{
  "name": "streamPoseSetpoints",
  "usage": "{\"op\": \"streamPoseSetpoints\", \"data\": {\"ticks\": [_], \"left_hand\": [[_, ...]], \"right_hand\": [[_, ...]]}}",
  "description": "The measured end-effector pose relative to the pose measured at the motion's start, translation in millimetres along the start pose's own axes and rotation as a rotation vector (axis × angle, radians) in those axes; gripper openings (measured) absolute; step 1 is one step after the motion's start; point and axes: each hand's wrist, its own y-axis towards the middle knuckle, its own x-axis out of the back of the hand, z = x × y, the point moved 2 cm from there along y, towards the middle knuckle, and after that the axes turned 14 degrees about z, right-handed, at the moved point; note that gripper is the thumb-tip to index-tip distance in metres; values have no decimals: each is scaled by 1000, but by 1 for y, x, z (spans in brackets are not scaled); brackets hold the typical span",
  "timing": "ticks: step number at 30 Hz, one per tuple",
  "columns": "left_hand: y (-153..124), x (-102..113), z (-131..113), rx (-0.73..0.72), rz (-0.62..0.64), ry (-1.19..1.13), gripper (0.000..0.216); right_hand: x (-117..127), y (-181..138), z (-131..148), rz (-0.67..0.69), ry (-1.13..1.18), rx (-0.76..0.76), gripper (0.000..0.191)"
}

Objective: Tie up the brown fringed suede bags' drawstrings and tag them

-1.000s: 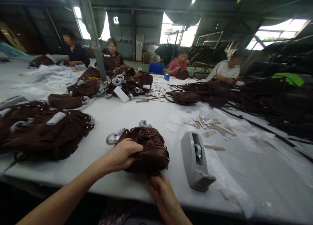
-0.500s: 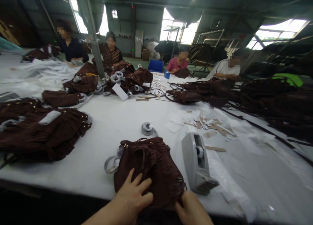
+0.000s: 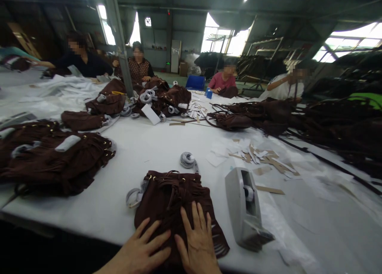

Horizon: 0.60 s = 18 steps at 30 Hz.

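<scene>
A dark brown fringed drawstring bag [image 3: 176,190] lies flat at the table's near edge, its gold-eyeleted top pointing away from me. My left hand [image 3: 146,246] rests on its lower left part with the fingers spread. Flat on the middle of the bag is my right hand [image 3: 197,238], fingers stretched out and pointing up the bag. Fringe strips fan out at the lower right corner. Wrapped strap coils lie by the bag, one coil [image 3: 135,197] at its left side and another coil [image 3: 188,160] beyond its top.
A grey tape dispenser [image 3: 243,210] stands right of the bag. Cardboard and paper scraps [image 3: 268,158] lie behind it. More brown bags [image 3: 59,158] are piled at the left and far side. Several people sit across the table, near a metal post [image 3: 121,47].
My right hand has moved from the bag's lower right corner onto its middle and opened flat. My left hand has shifted slightly down and left. The fringe now spreads out at the corner.
</scene>
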Motion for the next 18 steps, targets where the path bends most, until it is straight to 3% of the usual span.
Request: {"op": "streamPoseSetpoints", "data": {"ticks": [2,3,5,7,9,11,15,18], "left_hand": [[-4,31,7,64,-116,-121,15],[-1,48,14,140,-236,-173,16],[14,77,33,333,-504,-222,25],[43,88,53,451,-529,-191,50],[72,78,69,557,-442,-187,68],[93,53,73,435,-310,-214,47],[89,6,64,323,-480,-220,24],[71,-6,55,267,-594,-198,22]], "right_hand": [[12,0,-4,1,14,63,59],[19,1,-7,-15,33,88,53],[33,6,-12,-88,98,114,36],[42,15,-17,-208,184,104,24],[45,26,-21,-317,263,57,22],[41,36,-25,-371,304,-15,29],[15,47,-28,-309,248,-43,41],[0,48,-28,-301,240,-33,36]]}}
